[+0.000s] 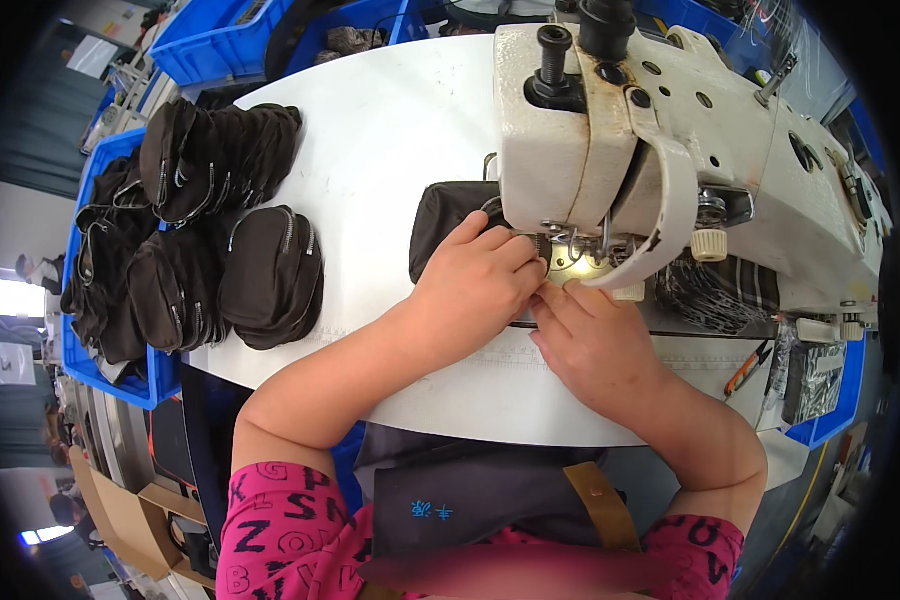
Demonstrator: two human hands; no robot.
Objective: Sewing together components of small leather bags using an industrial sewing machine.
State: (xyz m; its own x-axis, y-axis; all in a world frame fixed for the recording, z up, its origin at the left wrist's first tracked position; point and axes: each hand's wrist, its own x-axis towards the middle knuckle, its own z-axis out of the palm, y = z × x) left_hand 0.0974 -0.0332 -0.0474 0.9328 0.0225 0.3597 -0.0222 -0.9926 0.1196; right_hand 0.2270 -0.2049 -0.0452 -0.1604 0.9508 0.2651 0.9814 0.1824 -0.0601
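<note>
Dark brown, boxy fabric pouch [440,225] | left hand [478,275], right hand [605,345]: fingers bent, can't tell grip

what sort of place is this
Most likely a sewing workshop or small factory: there's a large white sewing machine on the table, dark zippered pouches piled in quantity at the left, and blue plastic crates around it.

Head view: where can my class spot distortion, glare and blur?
Head view: a black fisheye border curves in at the sides, and the cardboard box looks slanted near it; head view: a lit patch glows under the industrial sewing machine by the right hand, while the window burns white; head view: a pinkish band at bottom centre is blurred.
</note>
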